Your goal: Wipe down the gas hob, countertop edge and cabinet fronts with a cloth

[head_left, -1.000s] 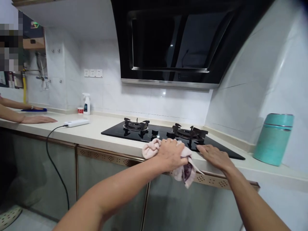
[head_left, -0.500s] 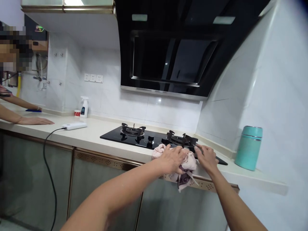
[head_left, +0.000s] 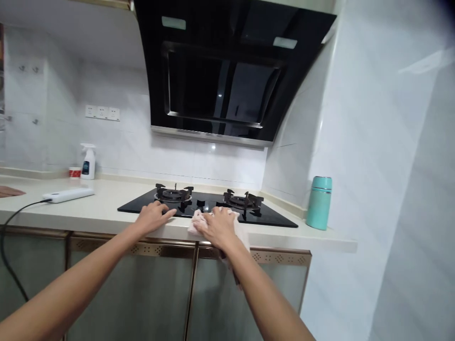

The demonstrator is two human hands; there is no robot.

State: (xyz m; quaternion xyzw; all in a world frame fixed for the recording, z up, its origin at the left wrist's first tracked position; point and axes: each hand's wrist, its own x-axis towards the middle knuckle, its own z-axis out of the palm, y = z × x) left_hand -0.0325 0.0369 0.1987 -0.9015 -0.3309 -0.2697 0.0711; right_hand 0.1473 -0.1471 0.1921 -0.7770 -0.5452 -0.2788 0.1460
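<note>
Our right hand grips the pale cloth at the bench's near edge; our left hand, open, sits left, by the black hob!

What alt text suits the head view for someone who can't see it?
A person's right hand rests on a pale cloth at the front edge of the counter, by a black gas stove; the empty left hand is farther left. A black range hood hangs above; a teal flask stands to the right, a spray bottle to the left.
</note>
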